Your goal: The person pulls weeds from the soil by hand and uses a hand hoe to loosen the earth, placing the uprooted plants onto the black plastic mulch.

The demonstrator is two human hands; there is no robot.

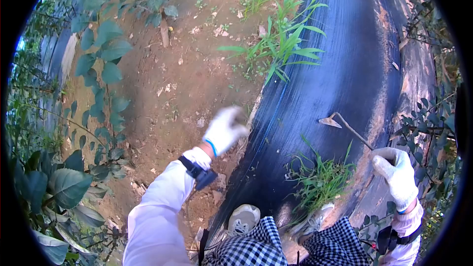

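My right hand (397, 176), in a white knit glove, is closed around the handle of a small hand hoe (355, 133). The hoe's thin bent neck points up and left, and its flat, soil-stained blade hangs over the black plastic sheet (315, 88). My left hand (224, 129), also gloved in white, is over the bare soil beside the sheet's left edge. Motion blurs its fingers, so I cannot make out whether they hold anything. A clump of uprooted-looking or growing grass (322, 180) is between my hands, near my shoes.
Tall green grass (286, 44) stands along the sheet's left edge. Leafy branches (69, 187) crowd the left side, and more foliage (428, 133) borders the right. A thin trunk (164, 29) rises from the brown soil (192, 79). My shoes (244, 219) are at the bottom.
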